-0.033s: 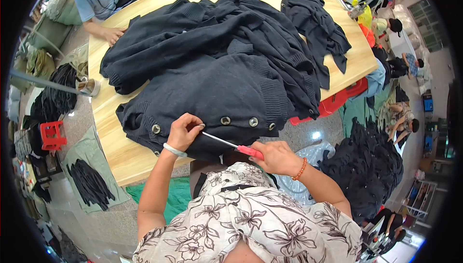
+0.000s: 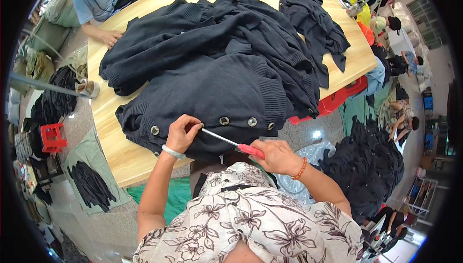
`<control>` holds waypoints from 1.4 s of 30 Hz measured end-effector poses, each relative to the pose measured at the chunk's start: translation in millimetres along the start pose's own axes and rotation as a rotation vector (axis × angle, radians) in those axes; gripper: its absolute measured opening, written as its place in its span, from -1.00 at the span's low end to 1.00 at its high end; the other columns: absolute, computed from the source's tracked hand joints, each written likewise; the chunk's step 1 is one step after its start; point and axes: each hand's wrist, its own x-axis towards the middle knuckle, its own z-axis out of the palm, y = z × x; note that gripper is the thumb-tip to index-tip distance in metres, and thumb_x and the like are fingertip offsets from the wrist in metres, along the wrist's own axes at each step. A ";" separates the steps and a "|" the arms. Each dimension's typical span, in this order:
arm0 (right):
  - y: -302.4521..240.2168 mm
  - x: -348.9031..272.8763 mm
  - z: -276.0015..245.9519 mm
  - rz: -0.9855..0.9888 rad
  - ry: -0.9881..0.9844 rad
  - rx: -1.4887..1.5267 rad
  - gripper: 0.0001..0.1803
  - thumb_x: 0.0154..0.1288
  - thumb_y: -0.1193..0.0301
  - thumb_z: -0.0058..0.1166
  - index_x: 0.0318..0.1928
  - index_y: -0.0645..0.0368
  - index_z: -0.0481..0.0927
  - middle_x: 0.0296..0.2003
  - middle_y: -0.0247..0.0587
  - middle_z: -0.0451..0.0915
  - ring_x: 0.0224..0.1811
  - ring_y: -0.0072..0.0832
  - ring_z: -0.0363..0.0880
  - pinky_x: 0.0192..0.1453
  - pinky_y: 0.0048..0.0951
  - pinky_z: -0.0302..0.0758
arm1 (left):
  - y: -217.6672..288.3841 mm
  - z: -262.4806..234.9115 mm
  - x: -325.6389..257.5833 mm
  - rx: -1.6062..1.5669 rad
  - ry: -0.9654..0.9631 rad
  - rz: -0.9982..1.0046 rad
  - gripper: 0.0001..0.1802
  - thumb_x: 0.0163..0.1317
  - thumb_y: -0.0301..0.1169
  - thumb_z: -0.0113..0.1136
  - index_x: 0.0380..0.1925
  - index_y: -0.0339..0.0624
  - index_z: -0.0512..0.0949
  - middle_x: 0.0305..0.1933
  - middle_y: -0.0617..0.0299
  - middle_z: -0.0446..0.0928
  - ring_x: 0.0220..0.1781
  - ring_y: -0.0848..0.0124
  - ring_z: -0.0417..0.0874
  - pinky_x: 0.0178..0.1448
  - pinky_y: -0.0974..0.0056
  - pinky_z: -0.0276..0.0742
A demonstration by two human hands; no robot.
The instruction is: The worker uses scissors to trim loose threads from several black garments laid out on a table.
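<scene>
A dark cardigan (image 2: 202,87) with ribbed edges lies at the table's near edge, shiny round buttons (image 2: 224,121) along its front. My left hand (image 2: 181,133) is closed in a pinch at this button band; what sits between its fingertips is mostly hidden. My right hand (image 2: 277,157) grips the pinkish-red handle of a screwdriver-like tool (image 2: 251,150). Its thin metal shaft slants up to the left, and the tip ends at my left fingertips.
More dark knitwear (image 2: 193,36) is heaped behind on the wooden table (image 2: 108,154). At the far left another person's hand (image 2: 111,37) rests by the heap. A red stool (image 2: 53,137) stands left; a dark garment pile (image 2: 361,166) lies on the floor at right.
</scene>
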 end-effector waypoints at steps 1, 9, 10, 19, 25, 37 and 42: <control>4.8 -4.2 -1.1 0.014 0.010 0.004 -0.72 0.31 0.21 0.14 -0.06 0.07 0.54 -0.34 -0.04 0.64 -0.23 -0.04 0.65 -0.16 -0.08 0.54 | 7.9 2.5 -0.6 0.142 0.053 0.069 -0.88 0.04 -0.57 0.36 -0.39 -0.25 0.61 -0.38 0.15 0.55 -0.32 0.27 0.57 -0.24 0.24 0.49; 31.2 -45.1 -11.7 0.079 0.182 -0.038 -0.74 0.25 0.34 0.17 -0.06 0.08 0.52 -0.28 -0.08 0.64 -0.16 -0.09 0.63 -0.14 -0.08 0.55 | 33.8 72.8 11.7 0.329 0.071 0.293 -0.58 -0.03 -0.54 0.39 -0.09 -0.22 0.55 -0.24 0.07 0.52 -0.13 0.07 0.59 -0.08 0.09 0.52; 32.6 -46.3 -11.9 0.114 0.157 -0.079 -0.75 0.27 0.31 0.15 -0.08 0.08 0.52 -0.31 -0.07 0.64 -0.18 -0.08 0.64 -0.14 -0.06 0.55 | 29.5 74.9 15.1 0.330 0.068 0.299 -0.58 -0.03 -0.54 0.39 -0.09 -0.22 0.55 -0.24 0.07 0.52 -0.13 0.07 0.59 -0.08 0.09 0.52; 38.1 -42.5 3.6 0.133 0.125 0.066 -0.71 0.31 0.17 0.15 -0.07 0.03 0.55 -0.34 -0.04 0.63 -0.25 -0.03 0.64 -0.17 -0.05 0.52 | 36.2 56.6 37.6 0.053 -0.183 0.108 -0.87 0.05 -0.57 0.34 -0.36 -0.26 0.62 -0.36 0.13 0.56 -0.35 0.15 0.60 -0.23 0.21 0.53; 70.8 -78.0 1.4 0.177 0.291 0.080 -0.73 0.28 0.27 0.18 -0.05 0.06 0.57 -0.35 -0.08 0.58 -0.28 -0.04 0.60 -0.20 -0.09 0.53 | 69.0 102.5 23.2 0.289 -0.134 0.457 -0.53 0.00 -0.45 0.42 -0.04 -0.17 0.54 -0.09 0.08 0.53 -0.08 0.08 0.58 -0.03 0.11 0.56; 67.8 -93.8 3.5 0.322 0.138 0.101 -0.71 0.30 0.15 0.15 -0.11 0.06 0.56 -0.43 -0.01 0.62 -0.32 0.03 0.62 -0.22 -0.03 0.50 | 50.7 112.0 56.5 0.137 -0.358 0.244 -0.83 -0.01 -0.51 0.41 -0.47 -0.24 0.57 -0.41 0.11 0.50 -0.34 0.14 0.56 -0.25 0.14 0.50; 98.5 -120.1 22.3 0.369 0.267 0.154 -0.73 0.31 0.23 0.16 -0.09 0.09 0.56 -0.35 -0.03 0.57 -0.27 -0.02 0.59 -0.20 -0.09 0.52 | 90.8 136.8 47.7 0.398 -0.221 0.648 -0.69 -0.11 -0.42 0.46 -0.33 -0.16 0.59 -0.21 0.14 0.49 -0.13 0.11 0.49 -0.05 0.09 0.41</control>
